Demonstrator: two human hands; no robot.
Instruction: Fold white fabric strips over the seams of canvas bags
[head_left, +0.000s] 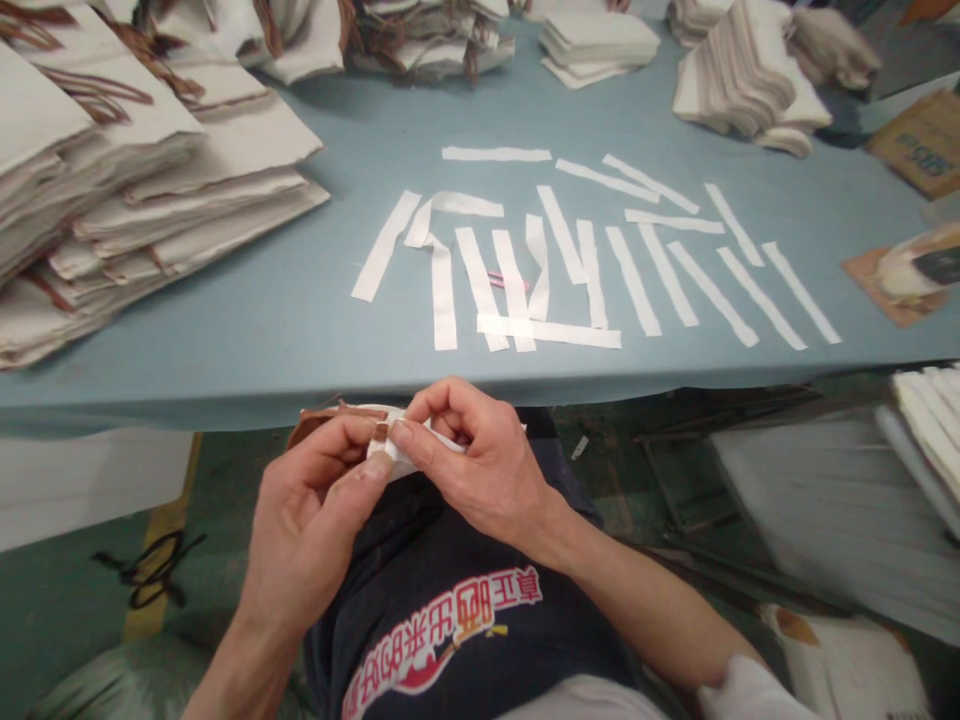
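My left hand (315, 510) and my right hand (469, 455) meet just below the table's front edge, above my lap. Both pinch a small white folded piece with a brown strap (337, 412) sticking out to the left. The thumbs press together on its near edge (386, 450). Most of the piece is hidden by my fingers. Several white strips (577, 260) lie spread on the blue-grey table (262, 310) right in front of the hands.
Stacks of white bags with brown handles (135, 170) fill the table's left and back. More folded white piles (750, 80) sit at the back right. A cardboard piece (922, 140) and a small object on brown card (900, 270) lie at the right edge. White sheets (825, 500) are stacked below right.
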